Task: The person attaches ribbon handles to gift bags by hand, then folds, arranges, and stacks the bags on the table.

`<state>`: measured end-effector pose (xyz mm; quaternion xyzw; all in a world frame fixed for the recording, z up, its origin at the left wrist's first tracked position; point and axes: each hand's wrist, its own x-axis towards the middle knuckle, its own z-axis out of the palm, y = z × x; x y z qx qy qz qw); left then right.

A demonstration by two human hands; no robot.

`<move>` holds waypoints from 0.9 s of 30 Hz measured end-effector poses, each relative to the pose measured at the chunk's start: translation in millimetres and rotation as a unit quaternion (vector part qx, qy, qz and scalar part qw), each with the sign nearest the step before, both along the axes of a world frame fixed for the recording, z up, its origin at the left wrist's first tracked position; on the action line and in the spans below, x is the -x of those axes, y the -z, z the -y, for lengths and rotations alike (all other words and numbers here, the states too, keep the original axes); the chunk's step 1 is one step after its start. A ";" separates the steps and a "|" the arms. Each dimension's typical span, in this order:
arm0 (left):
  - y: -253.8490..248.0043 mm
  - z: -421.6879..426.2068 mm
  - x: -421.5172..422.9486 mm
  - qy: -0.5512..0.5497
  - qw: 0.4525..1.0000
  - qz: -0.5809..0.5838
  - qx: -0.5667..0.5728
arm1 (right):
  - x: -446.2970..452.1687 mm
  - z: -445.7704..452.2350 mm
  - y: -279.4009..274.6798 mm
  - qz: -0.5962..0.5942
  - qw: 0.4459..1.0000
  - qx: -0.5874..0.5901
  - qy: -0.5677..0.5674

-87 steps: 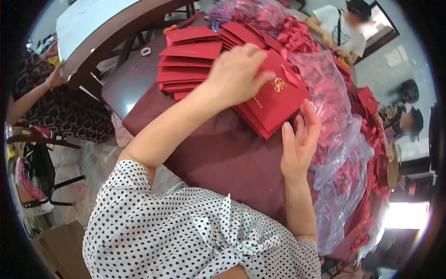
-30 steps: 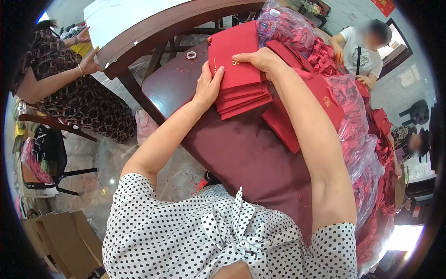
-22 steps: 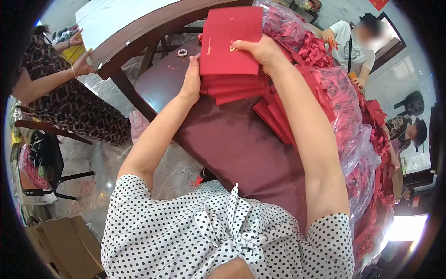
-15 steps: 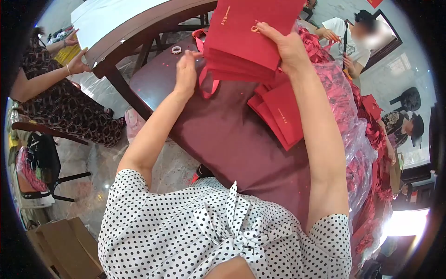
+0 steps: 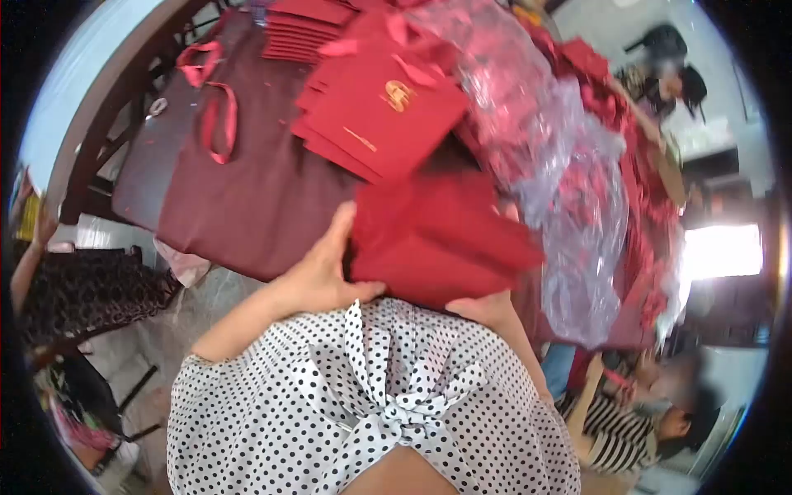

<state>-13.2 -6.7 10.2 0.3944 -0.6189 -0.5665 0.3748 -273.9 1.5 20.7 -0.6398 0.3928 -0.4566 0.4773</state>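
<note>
Close to my body, a stack of red gift bags (image 5: 437, 239) is held between my two hands and is blurred by motion. My left hand (image 5: 322, 272) grips its left edge, thumb at the near side. Around the lower right edge is my right hand (image 5: 485, 307), its fingers mostly hidden behind the red stack. Just beyond lie fanned red gift bags (image 5: 371, 115) with a gold emblem, gold lettering and pink ribbon handles. Farther back sits another neat stack of red bags (image 5: 301, 37).
Loose pink ribbon (image 5: 219, 124) and a small ring-shaped roll (image 5: 157, 107) lie on the dark red table (image 5: 256, 198). Clear plastic (image 5: 582, 214) covers a red heap on the right. One person in stripes (image 5: 623, 429) is at lower right; others are around.
The view has swung right and closer to my body. My left hand has come from beside the ribbon onto red bags; both hands now hold a stack low, near my waist.
</note>
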 end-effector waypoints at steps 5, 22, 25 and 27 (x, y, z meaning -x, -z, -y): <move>-15.5 0.3 12.9 0.046 0.975 -0.160 -0.147 | -10.6 19.2 10.5 0.196 0.978 0.069 0.020; -12.9 36.6 -11.6 0.309 0.871 0.179 0.336 | 21.3 12.4 -43.5 -0.101 0.861 0.498 -0.019; 10.4 31.4 -18.1 0.275 0.923 0.032 0.267 | 29.3 1.2 -60.1 -0.274 0.814 0.504 -0.096; 13.6 24.7 -19.1 0.214 0.961 -0.018 0.176 | 29.8 17.7 -60.5 -0.267 0.823 0.495 -0.082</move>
